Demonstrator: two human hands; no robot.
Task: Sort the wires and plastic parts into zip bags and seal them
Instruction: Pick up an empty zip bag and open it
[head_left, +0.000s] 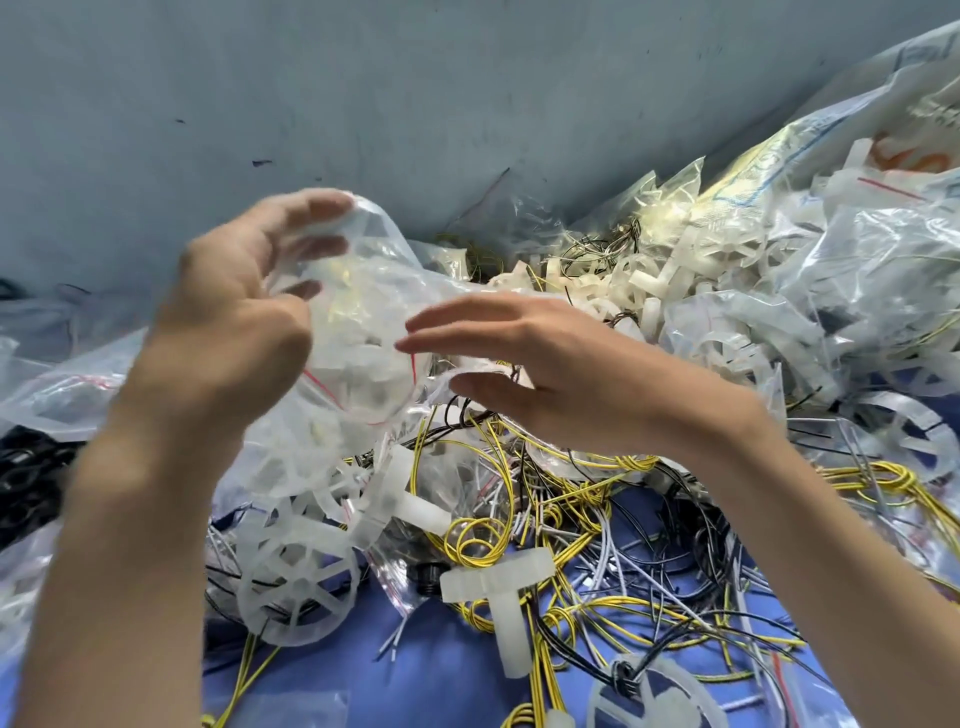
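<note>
1. Gripping the zip bag (358, 332) with the left hand (234, 322): fingers curled round its far side, thumb on the near side, thin clear film crumpling under them.
2. Held up in the air above the heap, middle-left of the view.
3. Inside, pale frosted plastic pieces and a glimpse of yellow. Mouth of the bag gaping round toward the right, edged with a thin red seal line.
4. Hovering at that mouth with the right hand (561, 379): fingers straight and flat, thumb spread beneath, gripping nothing. Touching the rim or just clear of it, cannot tell through the blur.
5. Down below, a spoked wheel (298, 587) of milky white plastic, round and ribbed, lying partly on the blue cloth (441, 680).
6. Just right of it, a chunky T-shaped piece (498, 587), smooth and translucent, resting on the yellow wires (576, 519), all loops and tangles, mixed with thin grey and black strands.
7. Far right, piled high against the grey-blue wall (363, 78): filled bags (857, 280), glossy and wrinkled, stuffed with white strips and rings.
</note>
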